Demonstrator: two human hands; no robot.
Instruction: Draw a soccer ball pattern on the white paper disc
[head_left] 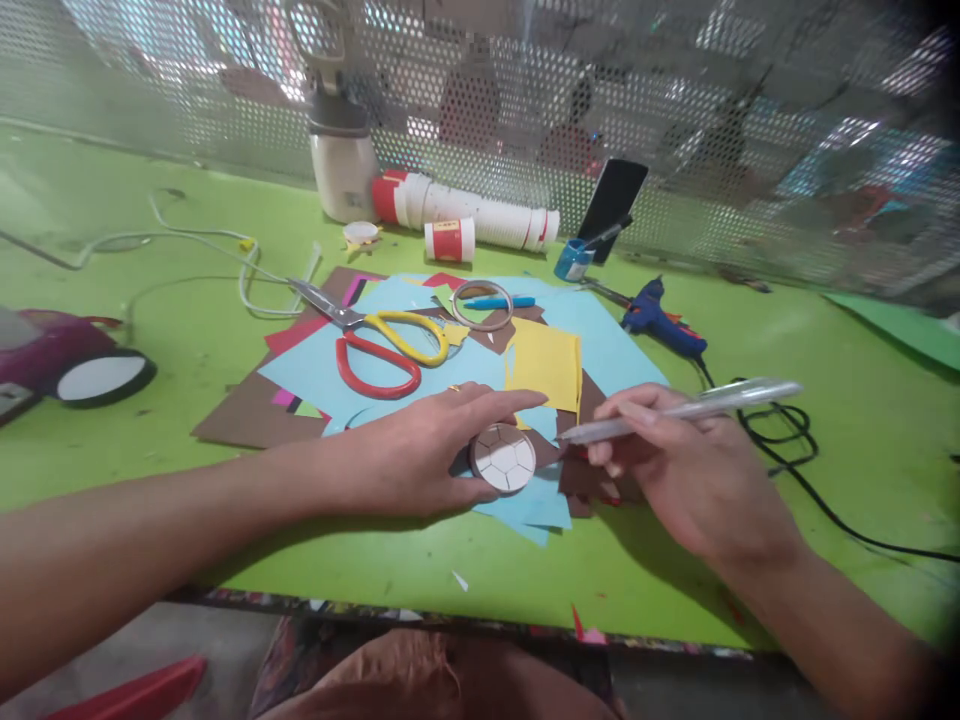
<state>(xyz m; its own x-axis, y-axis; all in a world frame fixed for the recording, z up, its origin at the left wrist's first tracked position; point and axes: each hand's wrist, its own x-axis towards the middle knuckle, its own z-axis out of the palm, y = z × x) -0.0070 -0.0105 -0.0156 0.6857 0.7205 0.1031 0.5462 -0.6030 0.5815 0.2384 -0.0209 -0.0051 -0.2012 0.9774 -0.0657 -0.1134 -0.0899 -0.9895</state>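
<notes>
A small round white disc [504, 459] with dark soccer-ball lines on its face sits near the front of the table. My left hand [439, 440] holds it, thumb along the near edge and fingers round the far side. In my right hand [694, 465] is a pen with a clear barrel [720, 402], its tip pointing left, apart from the disc. Coloured paper sheets [630, 345] lie layered under both hands, with yellow paper [547, 362] on top. Scissors [360, 320] with one yellow and one red handle rest beyond my left hand.
Behind the paper are a tape ring [482, 305], a blue pen [514, 302], stacked paper cups [465, 208], a paint jar [574, 262] and a phone [611, 205]. A blue glue gun [664, 318] trails a black cord at right. A perforated metal screen [480, 110] borders the back.
</notes>
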